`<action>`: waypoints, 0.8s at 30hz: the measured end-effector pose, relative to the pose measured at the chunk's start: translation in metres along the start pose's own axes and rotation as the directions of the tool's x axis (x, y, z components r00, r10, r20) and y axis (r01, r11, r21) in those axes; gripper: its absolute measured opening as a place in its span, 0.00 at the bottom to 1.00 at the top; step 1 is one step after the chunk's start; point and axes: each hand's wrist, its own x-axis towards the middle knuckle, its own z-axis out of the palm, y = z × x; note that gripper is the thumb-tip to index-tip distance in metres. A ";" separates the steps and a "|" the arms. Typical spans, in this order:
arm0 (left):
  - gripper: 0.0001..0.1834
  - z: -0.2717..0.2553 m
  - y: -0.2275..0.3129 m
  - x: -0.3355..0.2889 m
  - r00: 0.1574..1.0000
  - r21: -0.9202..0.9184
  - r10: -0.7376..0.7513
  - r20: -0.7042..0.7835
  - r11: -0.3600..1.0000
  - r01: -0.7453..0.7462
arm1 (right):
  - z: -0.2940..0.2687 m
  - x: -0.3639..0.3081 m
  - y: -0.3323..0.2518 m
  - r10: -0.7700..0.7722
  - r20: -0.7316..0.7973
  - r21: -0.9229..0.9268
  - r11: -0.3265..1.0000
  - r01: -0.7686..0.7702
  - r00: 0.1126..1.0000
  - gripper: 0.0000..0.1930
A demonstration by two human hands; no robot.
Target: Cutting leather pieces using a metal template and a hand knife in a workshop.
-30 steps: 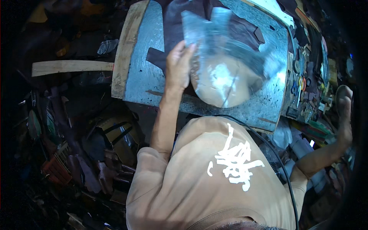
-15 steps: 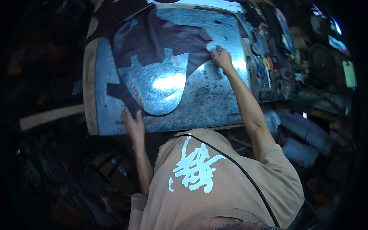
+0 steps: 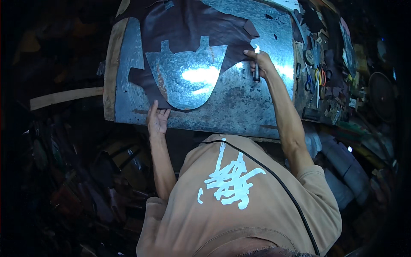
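Observation:
A large piece of dark brown leather (image 3: 184, 25) lies on a metal-topped workbench (image 3: 239, 100). On top of it sits a flat, shiny metal template (image 3: 188, 77), rounded at the near end and with two tabs on its far edge. My left hand (image 3: 158, 119) is at the near left edge of the leather, fingers apart, the fingertips touching or very close to it. Beside the leather's right edge, my right hand (image 3: 264, 65) is closed around a short tool with a dark cylindrical handle (image 3: 256, 76). Its working tip is lost in glare.
Scissors (image 3: 322, 77), other hand tools and scraps crowd a rack along the bench's right side. A wooden strip (image 3: 66, 98) juts out at the left. A black cable (image 3: 274, 192) runs across my shirt. Rolled material (image 3: 342, 156) lies at the lower right.
My left hand has come up to the leather's near edge. My right hand has turned, so the tool's dark handle now shows below it. The whole view has shifted somewhat.

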 end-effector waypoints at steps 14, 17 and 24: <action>0.12 0.096 -0.165 -0.072 0.837 0.139 -0.519 0.174 0.855 0.500 | -0.141 -0.001 -0.032 -0.338 -0.390 -0.343 0.917 0.205 0.857 0.16; 0.15 0.095 -0.160 -0.073 0.795 0.232 -0.572 0.201 0.816 0.529 | -0.146 -0.019 -0.007 -0.375 -0.415 -0.383 0.898 0.214 0.829 0.20; 0.21 0.101 -0.123 -0.065 0.672 0.887 -0.694 0.257 0.445 0.121 | -0.087 -0.120 0.042 -0.080 -0.262 -0.499 0.865 -0.063 0.962 0.14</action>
